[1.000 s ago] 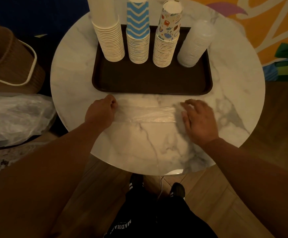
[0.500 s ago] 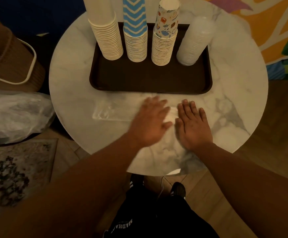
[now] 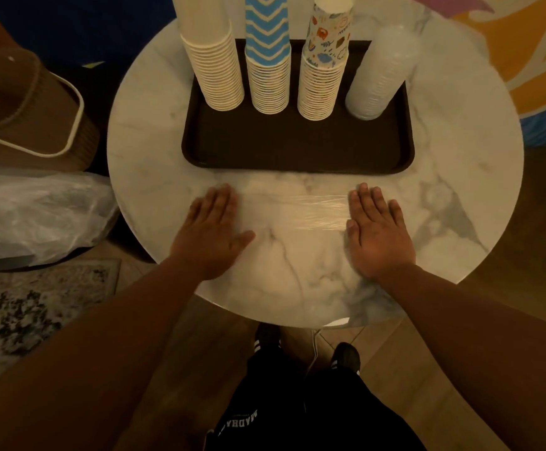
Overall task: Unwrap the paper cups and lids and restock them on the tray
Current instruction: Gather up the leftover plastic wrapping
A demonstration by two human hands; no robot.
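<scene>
A dark brown tray (image 3: 297,148) sits at the back of the round marble table (image 3: 460,190). On it stand a plain cream cup stack (image 3: 214,70), a blue zigzag cup stack (image 3: 267,66), a patterned cup stack (image 3: 325,70) and a stack of clear lids (image 3: 382,76). An empty clear plastic wrapper (image 3: 294,209) lies flat on the table in front of the tray. My left hand (image 3: 213,232) presses flat on its left end, fingers straight. My right hand (image 3: 375,229) presses flat on its right end.
A brown woven basket (image 3: 27,115) stands on the floor to the left, with a crumpled clear plastic bag (image 3: 37,213) in front of it. A patterned rug (image 3: 31,307) lies below. My legs and shoes (image 3: 301,356) are under the table's near edge.
My left hand slid from the wrapper's middle, beside my right hand, back out to its left end, smoothing it flat. My right hand stayed pressing the right end.
</scene>
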